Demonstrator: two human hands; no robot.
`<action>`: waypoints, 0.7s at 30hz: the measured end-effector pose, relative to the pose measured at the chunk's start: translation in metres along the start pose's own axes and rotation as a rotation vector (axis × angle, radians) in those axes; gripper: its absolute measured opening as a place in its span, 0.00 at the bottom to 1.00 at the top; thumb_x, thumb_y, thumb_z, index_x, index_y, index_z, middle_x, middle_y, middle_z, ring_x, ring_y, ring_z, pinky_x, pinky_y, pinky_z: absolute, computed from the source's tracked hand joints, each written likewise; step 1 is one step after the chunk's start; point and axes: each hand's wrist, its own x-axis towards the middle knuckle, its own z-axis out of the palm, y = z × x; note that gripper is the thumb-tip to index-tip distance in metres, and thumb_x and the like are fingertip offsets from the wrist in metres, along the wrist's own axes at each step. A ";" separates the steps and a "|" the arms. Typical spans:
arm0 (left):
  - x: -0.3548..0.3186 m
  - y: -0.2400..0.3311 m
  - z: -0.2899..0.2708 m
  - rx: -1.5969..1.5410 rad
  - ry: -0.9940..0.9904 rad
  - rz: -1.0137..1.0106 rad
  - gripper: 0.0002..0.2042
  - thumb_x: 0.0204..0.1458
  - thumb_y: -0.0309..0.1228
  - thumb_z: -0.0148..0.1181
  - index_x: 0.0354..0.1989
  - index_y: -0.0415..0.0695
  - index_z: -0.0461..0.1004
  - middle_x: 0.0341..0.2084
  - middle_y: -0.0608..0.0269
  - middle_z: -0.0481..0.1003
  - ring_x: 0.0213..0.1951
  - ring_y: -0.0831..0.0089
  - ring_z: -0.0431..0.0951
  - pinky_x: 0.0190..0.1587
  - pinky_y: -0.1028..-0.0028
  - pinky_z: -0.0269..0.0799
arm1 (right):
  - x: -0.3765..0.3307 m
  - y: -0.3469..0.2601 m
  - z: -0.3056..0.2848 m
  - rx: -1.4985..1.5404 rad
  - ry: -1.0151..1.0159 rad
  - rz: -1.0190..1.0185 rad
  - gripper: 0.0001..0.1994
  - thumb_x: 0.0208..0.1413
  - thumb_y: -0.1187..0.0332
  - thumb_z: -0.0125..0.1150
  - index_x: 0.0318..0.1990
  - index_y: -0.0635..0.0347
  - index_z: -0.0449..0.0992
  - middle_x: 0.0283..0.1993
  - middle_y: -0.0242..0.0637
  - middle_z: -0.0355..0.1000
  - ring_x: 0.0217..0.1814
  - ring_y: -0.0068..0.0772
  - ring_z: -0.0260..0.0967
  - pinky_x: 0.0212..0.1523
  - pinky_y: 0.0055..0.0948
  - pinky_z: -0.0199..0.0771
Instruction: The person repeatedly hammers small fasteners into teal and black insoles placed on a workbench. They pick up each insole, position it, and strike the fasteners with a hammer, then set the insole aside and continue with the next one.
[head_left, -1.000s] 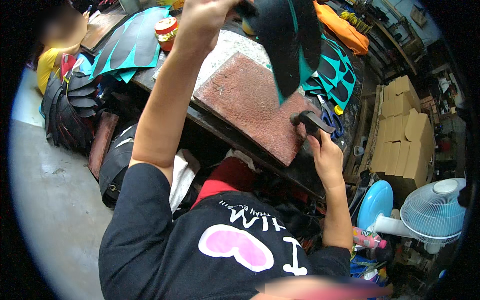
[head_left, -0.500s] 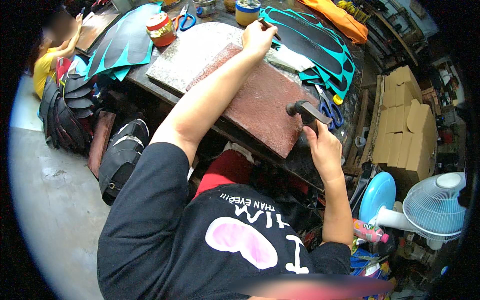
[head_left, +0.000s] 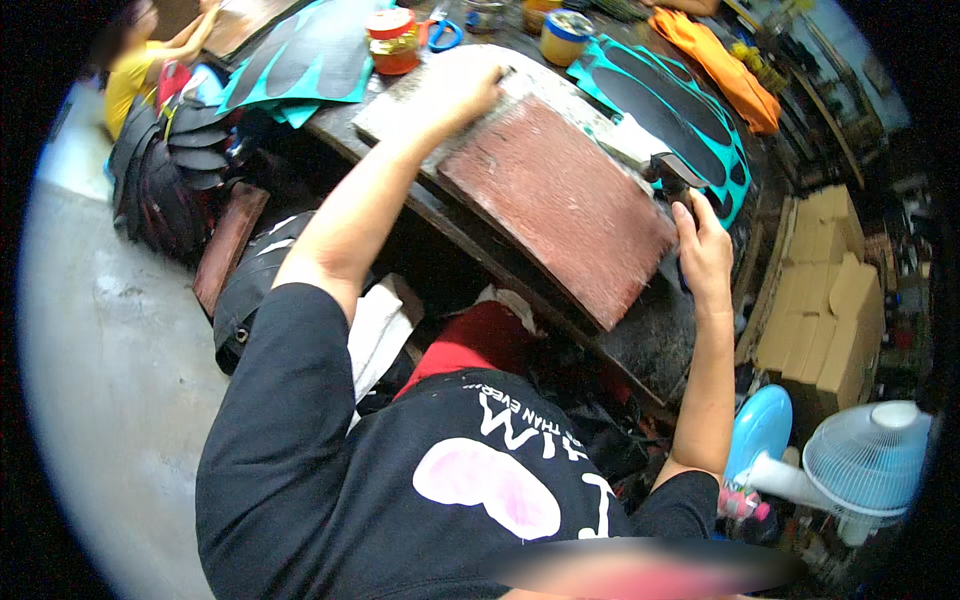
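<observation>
In my right hand (head_left: 708, 250) is a hammer (head_left: 678, 172), its handle gripped and its head up over the right end of the reddish-brown board (head_left: 560, 205). My left hand (head_left: 465, 98) is closed over the pale slab (head_left: 385, 118), beyond the board's far left corner. From its fingers pokes the dark end of a slim tool (head_left: 506, 71), mostly hidden and smeared by motion. A white piece (head_left: 632, 140) lies past the board's far edge, beside teal sheets with black oval shapes (head_left: 655, 100).
Red-lidded jar (head_left: 393, 42), blue-handled scissors (head_left: 444, 35) and blue-rimmed tub (head_left: 567, 38) stand along the back. More teal sheets (head_left: 300, 65) lie left, an orange cloth (head_left: 715, 65) far right. Cardboard boxes (head_left: 820, 300) and a fan (head_left: 868, 455) are at right. Another person (head_left: 135, 80) sits far left.
My left hand has moved left and nearer, off the far end of the board, with the dark tool. My right hand has carried the hammer right and away. The whole view has shifted.
</observation>
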 end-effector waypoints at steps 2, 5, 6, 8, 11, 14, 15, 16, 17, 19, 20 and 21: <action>-0.010 0.002 0.007 -0.102 0.004 -0.066 0.14 0.49 0.43 0.62 0.40 0.48 0.79 0.31 0.54 0.78 0.40 0.56 0.78 0.43 0.59 0.72 | 0.026 -0.010 0.009 -0.099 0.062 -0.201 0.19 0.60 0.55 0.55 0.56 0.47 0.72 0.44 0.47 0.77 0.46 0.52 0.74 0.44 0.42 0.73; -0.015 0.008 0.019 -0.365 -0.062 -0.305 0.14 0.49 0.45 0.63 0.40 0.51 0.78 0.32 0.55 0.78 0.39 0.58 0.78 0.44 0.59 0.71 | 0.064 -0.031 0.031 -0.146 0.052 -0.283 0.18 0.58 0.56 0.57 0.55 0.44 0.73 0.45 0.42 0.76 0.46 0.49 0.74 0.45 0.41 0.73; -0.017 0.007 0.020 -0.273 -0.021 -0.270 0.14 0.49 0.45 0.63 0.39 0.51 0.78 0.32 0.55 0.78 0.40 0.58 0.77 0.45 0.59 0.70 | 0.077 -0.039 0.041 -0.168 0.073 -0.318 0.17 0.57 0.57 0.58 0.55 0.43 0.74 0.45 0.40 0.76 0.46 0.47 0.75 0.45 0.40 0.73; -0.020 0.007 0.021 -0.212 0.060 -0.246 0.13 0.49 0.44 0.63 0.37 0.50 0.79 0.31 0.55 0.78 0.40 0.58 0.77 0.44 0.59 0.70 | 0.096 -0.049 0.058 -0.188 0.064 -0.306 0.17 0.56 0.57 0.59 0.54 0.41 0.74 0.43 0.38 0.76 0.45 0.44 0.75 0.45 0.40 0.73; -0.020 0.005 0.016 -0.343 0.086 -0.339 0.11 0.50 0.41 0.62 0.36 0.47 0.79 0.30 0.53 0.78 0.36 0.57 0.78 0.41 0.60 0.72 | 0.116 -0.053 0.082 -0.253 0.020 -0.325 0.18 0.55 0.58 0.61 0.54 0.41 0.73 0.41 0.40 0.74 0.45 0.46 0.74 0.45 0.42 0.72; -0.022 -0.006 0.009 -0.389 0.218 -0.441 0.11 0.51 0.39 0.62 0.35 0.46 0.78 0.28 0.52 0.78 0.33 0.56 0.79 0.38 0.60 0.73 | 0.128 -0.048 0.097 -0.262 -0.039 -0.338 0.19 0.54 0.59 0.62 0.54 0.42 0.73 0.42 0.43 0.72 0.47 0.49 0.72 0.46 0.43 0.72; -0.026 -0.015 0.005 -0.390 0.314 -0.457 0.11 0.52 0.39 0.62 0.35 0.45 0.78 0.27 0.52 0.78 0.31 0.56 0.79 0.36 0.59 0.73 | 0.131 -0.046 0.100 -0.237 -0.051 -0.335 0.19 0.54 0.60 0.62 0.55 0.42 0.73 0.42 0.44 0.72 0.48 0.49 0.72 0.47 0.44 0.71; -0.034 -0.024 0.003 -0.379 0.438 -0.452 0.12 0.52 0.40 0.62 0.35 0.44 0.78 0.25 0.52 0.78 0.29 0.56 0.80 0.34 0.59 0.74 | 0.133 -0.044 0.102 -0.209 -0.067 -0.331 0.19 0.54 0.60 0.62 0.55 0.42 0.73 0.43 0.45 0.71 0.49 0.50 0.71 0.48 0.44 0.71; -0.040 -0.039 0.000 -0.526 0.602 -0.578 0.11 0.52 0.37 0.62 0.34 0.41 0.78 0.24 0.53 0.78 0.26 0.58 0.79 0.32 0.61 0.73 | 0.135 -0.042 0.104 -0.194 -0.099 -0.283 0.19 0.54 0.60 0.62 0.55 0.43 0.73 0.44 0.46 0.71 0.51 0.51 0.70 0.50 0.44 0.70; -0.057 -0.078 -0.006 -0.827 0.849 -0.880 0.11 0.53 0.34 0.63 0.33 0.37 0.77 0.21 0.59 0.77 0.23 0.63 0.76 0.28 0.65 0.72 | 0.138 -0.039 0.107 -0.202 -0.092 -0.322 0.20 0.55 0.60 0.61 0.56 0.43 0.72 0.44 0.46 0.71 0.50 0.50 0.70 0.50 0.44 0.70; -0.068 -0.098 -0.008 -0.986 0.920 -1.053 0.11 0.54 0.32 0.63 0.32 0.35 0.76 0.20 0.62 0.76 0.22 0.66 0.74 0.27 0.67 0.71 | 0.139 -0.038 0.108 -0.216 -0.098 -0.326 0.20 0.55 0.61 0.61 0.56 0.44 0.72 0.44 0.46 0.71 0.50 0.50 0.70 0.50 0.44 0.70; -0.070 -0.117 -0.008 -1.032 0.986 -1.118 0.11 0.54 0.33 0.62 0.31 0.35 0.76 0.20 0.65 0.75 0.21 0.68 0.72 0.26 0.67 0.70 | 0.140 -0.037 0.108 -0.220 -0.109 -0.333 0.21 0.55 0.61 0.61 0.57 0.44 0.71 0.45 0.46 0.71 0.50 0.50 0.70 0.51 0.44 0.69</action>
